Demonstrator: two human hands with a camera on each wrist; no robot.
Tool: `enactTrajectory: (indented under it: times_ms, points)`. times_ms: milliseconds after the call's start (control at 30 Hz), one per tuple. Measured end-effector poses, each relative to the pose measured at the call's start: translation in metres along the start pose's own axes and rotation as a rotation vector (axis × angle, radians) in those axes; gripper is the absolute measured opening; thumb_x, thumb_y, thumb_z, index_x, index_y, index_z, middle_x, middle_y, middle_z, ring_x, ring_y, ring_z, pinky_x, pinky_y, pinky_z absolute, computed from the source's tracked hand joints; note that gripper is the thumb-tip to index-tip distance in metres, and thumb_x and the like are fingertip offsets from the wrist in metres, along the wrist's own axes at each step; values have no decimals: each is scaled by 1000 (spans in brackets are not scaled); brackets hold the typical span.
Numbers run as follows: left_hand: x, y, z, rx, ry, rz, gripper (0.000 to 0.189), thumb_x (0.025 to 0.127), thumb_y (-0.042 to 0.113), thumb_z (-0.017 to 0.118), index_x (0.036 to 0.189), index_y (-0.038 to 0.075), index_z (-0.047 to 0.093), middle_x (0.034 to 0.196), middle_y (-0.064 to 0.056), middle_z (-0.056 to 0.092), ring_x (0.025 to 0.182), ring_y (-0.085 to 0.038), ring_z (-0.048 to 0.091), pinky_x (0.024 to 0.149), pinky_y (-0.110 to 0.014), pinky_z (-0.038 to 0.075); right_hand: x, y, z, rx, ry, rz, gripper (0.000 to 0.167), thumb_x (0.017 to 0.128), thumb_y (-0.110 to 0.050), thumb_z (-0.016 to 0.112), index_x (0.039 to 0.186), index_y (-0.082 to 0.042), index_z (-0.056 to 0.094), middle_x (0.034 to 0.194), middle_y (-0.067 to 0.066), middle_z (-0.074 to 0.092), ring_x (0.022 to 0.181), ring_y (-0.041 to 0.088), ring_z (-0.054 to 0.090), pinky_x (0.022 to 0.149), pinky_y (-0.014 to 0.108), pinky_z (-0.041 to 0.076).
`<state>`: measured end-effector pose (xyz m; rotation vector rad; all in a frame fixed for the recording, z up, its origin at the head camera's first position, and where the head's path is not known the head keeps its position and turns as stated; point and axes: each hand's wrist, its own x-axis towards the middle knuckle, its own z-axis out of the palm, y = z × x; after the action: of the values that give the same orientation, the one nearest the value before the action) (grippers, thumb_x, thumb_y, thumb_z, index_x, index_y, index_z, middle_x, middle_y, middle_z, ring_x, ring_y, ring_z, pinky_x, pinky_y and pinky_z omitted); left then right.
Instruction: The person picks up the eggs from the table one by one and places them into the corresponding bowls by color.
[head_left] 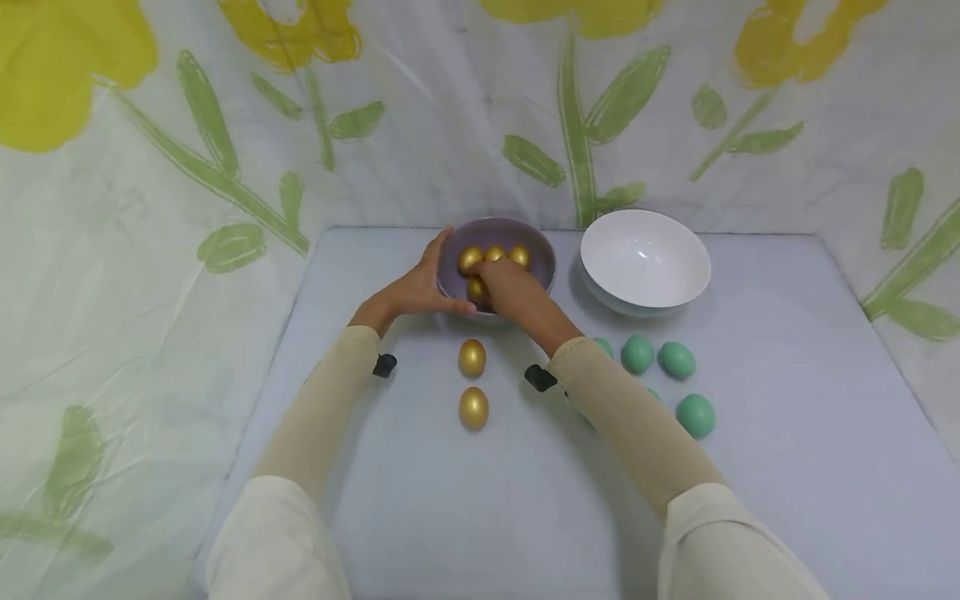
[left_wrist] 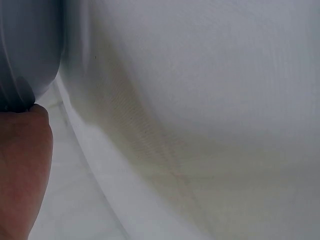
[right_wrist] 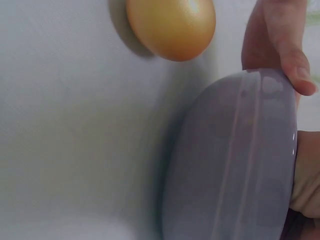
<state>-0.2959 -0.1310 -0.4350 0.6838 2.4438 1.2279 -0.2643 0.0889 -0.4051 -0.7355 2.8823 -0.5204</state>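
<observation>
Near the back of the table, a purple bowl (head_left: 550, 262) contains several golden eggs (head_left: 470, 260). My left hand (head_left: 417, 287) holds the bowl's left side, with the thumb along the front rim and the fingers spread toward the back. In the right wrist view that thumb (right_wrist: 298, 72) presses on the rim. My right hand (head_left: 516, 292) reaches over the front rim into the bowl, its fingers curled round one golden egg (head_left: 477, 290); its fingertips are partly hidden. Two more golden eggs (head_left: 472, 357) (head_left: 474, 408) lie in a line on the table before the bowl.
Right of the purple bowl stands a white bowl (head_left: 645, 258). Several green eggs (head_left: 637, 354) lie in front of it, some partly hidden by my right forearm. A white sheet with painted flowers (head_left: 450, 125) hangs behind the table (head_left: 480, 517).
</observation>
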Motion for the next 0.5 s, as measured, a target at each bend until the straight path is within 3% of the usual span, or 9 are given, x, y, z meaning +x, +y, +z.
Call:
enactTrajectory:
  times_ms: [200, 500]
  points:
    - [-1, -1, -2, -12, 1, 7, 142, 78, 42, 95, 169, 33, -14, 177, 0, -9, 161, -25, 10, 129, -51, 17, 1, -3, 0, -24, -14, 28, 34, 102, -14, 72, 135, -8, 67, 121, 13, 72, 113, 31, 67, 100, 46, 54]
    - [-1, 0, 0, -4, 10, -5, 144, 75, 43, 97, 169, 32, -12, 177, 0, -7, 161, -25, 10, 129, -52, 17, -5, -4, -2, 30, 3, 73, 28, 105, -11, 66, 133, -6, 66, 125, 13, 72, 115, 31, 67, 100, 45, 54]
